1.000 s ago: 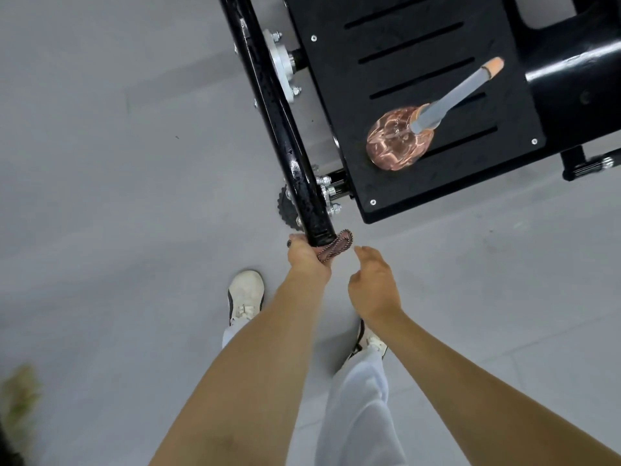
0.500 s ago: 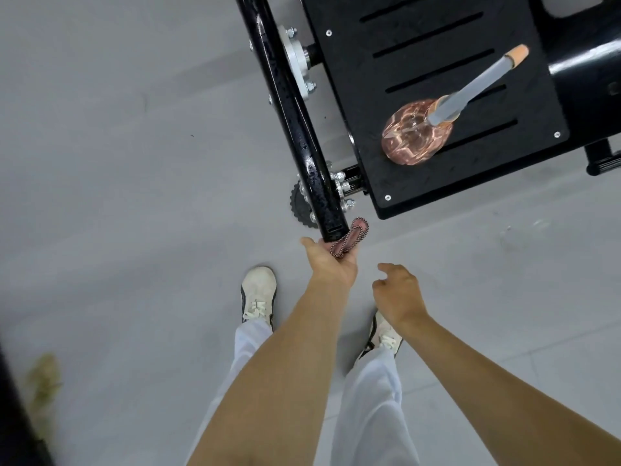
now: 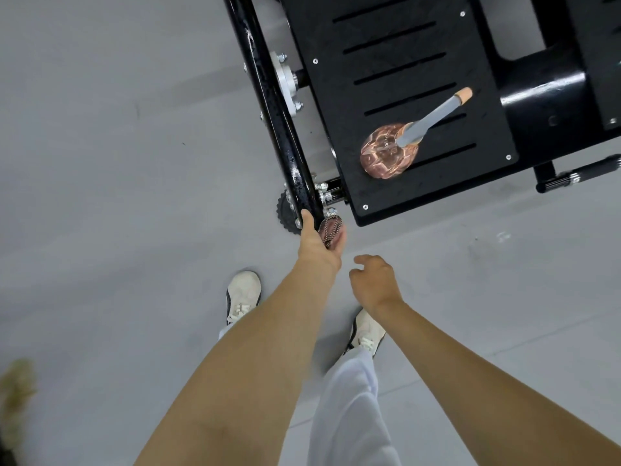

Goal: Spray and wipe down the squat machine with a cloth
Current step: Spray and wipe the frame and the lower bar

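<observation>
Pinkish cloth (image 3: 331, 230) against black bar (image 3: 268, 95); bottle (image 3: 389, 153) on footplate (image 3: 403, 45)

Spray bottle (image 3: 389, 153) sits on squat machine's black footplate (image 3: 386, 45).

Both bare forearms reach fwd & down. L hand (image 3: 319, 243) stretched furthest, fingers curled round a bunched cloth (image 3: 331, 230), thumb pointing ahead. R hand (image 3: 374, 284) hangs just right of L, slightly nearer, fingers loosely curled, holding nothing, apart from L.
</observation>
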